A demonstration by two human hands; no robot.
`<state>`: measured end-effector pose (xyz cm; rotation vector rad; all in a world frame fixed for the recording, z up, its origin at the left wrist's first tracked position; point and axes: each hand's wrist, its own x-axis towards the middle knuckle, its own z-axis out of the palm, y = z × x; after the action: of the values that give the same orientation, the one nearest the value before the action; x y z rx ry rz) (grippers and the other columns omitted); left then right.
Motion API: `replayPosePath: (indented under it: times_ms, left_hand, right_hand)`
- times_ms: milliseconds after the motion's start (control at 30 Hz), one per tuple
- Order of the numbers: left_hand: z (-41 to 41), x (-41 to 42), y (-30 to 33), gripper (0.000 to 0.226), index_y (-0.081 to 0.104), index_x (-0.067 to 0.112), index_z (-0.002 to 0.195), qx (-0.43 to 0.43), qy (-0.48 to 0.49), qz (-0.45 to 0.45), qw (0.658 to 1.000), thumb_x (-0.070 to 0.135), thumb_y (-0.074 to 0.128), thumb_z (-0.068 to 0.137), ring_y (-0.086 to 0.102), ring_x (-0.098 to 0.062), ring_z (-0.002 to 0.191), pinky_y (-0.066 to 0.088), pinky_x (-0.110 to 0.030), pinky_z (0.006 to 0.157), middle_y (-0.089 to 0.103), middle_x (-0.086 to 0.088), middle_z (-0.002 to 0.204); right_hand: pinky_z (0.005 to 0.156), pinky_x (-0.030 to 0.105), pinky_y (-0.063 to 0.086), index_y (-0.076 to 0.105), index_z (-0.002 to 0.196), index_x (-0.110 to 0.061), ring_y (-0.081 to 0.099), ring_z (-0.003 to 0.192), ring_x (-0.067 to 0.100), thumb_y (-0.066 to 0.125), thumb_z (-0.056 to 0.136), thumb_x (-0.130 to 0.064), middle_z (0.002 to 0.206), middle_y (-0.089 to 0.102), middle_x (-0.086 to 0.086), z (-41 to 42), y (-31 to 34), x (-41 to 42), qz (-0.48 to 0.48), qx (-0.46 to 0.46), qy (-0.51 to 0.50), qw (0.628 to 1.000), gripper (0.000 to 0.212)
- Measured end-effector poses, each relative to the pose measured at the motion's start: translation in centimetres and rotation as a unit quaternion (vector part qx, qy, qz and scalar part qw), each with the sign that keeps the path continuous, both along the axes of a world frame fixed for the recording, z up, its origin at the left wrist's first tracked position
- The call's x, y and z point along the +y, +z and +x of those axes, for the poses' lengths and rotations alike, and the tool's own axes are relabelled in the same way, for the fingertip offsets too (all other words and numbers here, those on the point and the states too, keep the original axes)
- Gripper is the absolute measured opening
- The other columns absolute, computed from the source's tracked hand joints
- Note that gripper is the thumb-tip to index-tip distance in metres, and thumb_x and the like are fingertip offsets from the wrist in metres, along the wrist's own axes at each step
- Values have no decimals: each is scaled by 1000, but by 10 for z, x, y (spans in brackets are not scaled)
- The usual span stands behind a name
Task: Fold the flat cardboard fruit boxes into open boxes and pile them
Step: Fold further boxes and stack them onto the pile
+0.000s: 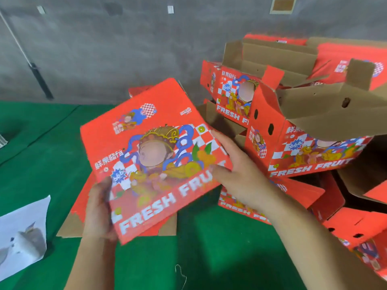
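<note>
Clearly printed "FRESH FRUIT", the flat red box [155,155] hangs tilted above the green floor [209,248], left hand [100,208] gripping its near-left edge, right hand [236,174] seemingly pinching the right edge; folded boxes [303,130] piled right.

Two bare hands and forearms, no sleeves

The left hand [100,208] and right hand [238,174] enter from the lower edge of the frame, each on a bare forearm with no sleeve or cuff in sight. No glove, ring, watch or band shows on either. The fingers look blurred, so nails and finer marks cannot be made out.
</note>
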<state>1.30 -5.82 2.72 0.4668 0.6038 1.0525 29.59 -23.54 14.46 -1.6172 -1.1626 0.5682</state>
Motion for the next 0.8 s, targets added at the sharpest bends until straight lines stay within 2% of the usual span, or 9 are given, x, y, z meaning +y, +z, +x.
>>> replayPosePath:
  times_ms: [67, 167, 267, 367, 467, 600, 667, 733, 800]
  left_hand:
    - [83, -16, 47, 52, 53, 2, 140, 70, 53, 104, 991, 32, 55, 97, 59, -44, 127, 46, -65, 105, 65, -21, 134]
    - [126, -23, 75, 24, 53, 13, 106, 146, 201, 189, 950, 27, 65, 91, 67, -11, 86, 58, -34, 77, 71, 5, 92]
    - [173, -38, 97, 58, 45, 22, 119, 273, 196, 294, 895, 56, 66, 76, 37, -14, 134, 31, -27, 117, 40, -10, 148]
    - [221, -36, 112, 92, 35, 15, 146, 363, 100, 435, 818, 65, 60, 72, -1, -9, 148, 5, -25, 125, -4, -16, 162]
    - [250, -13, 118, 100, 23, 12, 159, 409, -12, 529, 743, 48, 71, 79, -10, -20, 154, 7, -48, 128, -10, -19, 162]
    - [257, 43, 99, 41, 64, 14, 123, 314, 119, 478, 812, 35, 68, 88, 40, -3, 133, 32, -21, 115, 45, -17, 142]
    - [260, 75, 95, 66, 55, 17, 133, 308, 174, 326, 877, 53, 70, 81, 46, -10, 131, 36, -30, 116, 49, -10, 141]
    - [266, 104, 91, 83, 40, 28, 144, 255, 62, 167, 950, 62, 78, 79, 57, -19, 130, 46, -49, 112, 52, 0, 146]
    - [269, 122, 80, 94, 31, 33, 153, 262, -78, 150, 950, 62, 79, 78, 63, -25, 126, 48, -55, 108, 59, 0, 144]
  right_hand:
    - [122, 34, 28, 40, 154, -39, 37, 146, 20, 67, 95, -16, 163, 33, -6, 6, -14, 5, -35, -117, -82, 989, 69]
    - [128, 36, 8, 25, 157, -50, -1, 156, 3, 71, 86, -37, 169, 5, -16, 2, -30, 12, -32, -124, -56, 990, 86]
    - [126, 49, 13, 0, 153, -66, -19, 154, 3, 86, 73, -45, 156, -19, -44, 1, -29, 25, -31, -48, 118, 991, 119]
    - [111, 28, 45, 4, 159, -51, 22, 155, 13, 82, 77, -8, 166, 8, -27, 31, -15, 53, 41, 25, 89, 995, 121]
    - [100, 47, 54, 34, 153, -33, 65, 118, 26, 70, 94, -4, 144, 60, 5, 78, -3, 83, 92, 129, -126, 979, 75]
    - [88, 63, 57, 49, 130, -34, 72, 95, 44, 59, 103, -28, 109, 71, -2, 103, -24, 114, 83, 219, -238, 942, 29]
    - [92, 65, 55, 30, 150, -44, 68, 107, 48, 58, 102, -36, 121, 67, -7, 103, -40, 123, 60, 206, -281, 935, 57]
    - [105, 60, 49, 9, 157, -49, 61, 125, 41, 60, 98, -35, 149, 51, 5, 103, -50, 130, 45, 167, -300, 938, 79]
    - [109, 56, 47, 10, 159, -47, 57, 132, 34, 61, 97, -22, 155, 43, 7, 109, -59, 137, 53, 160, -295, 940, 84]
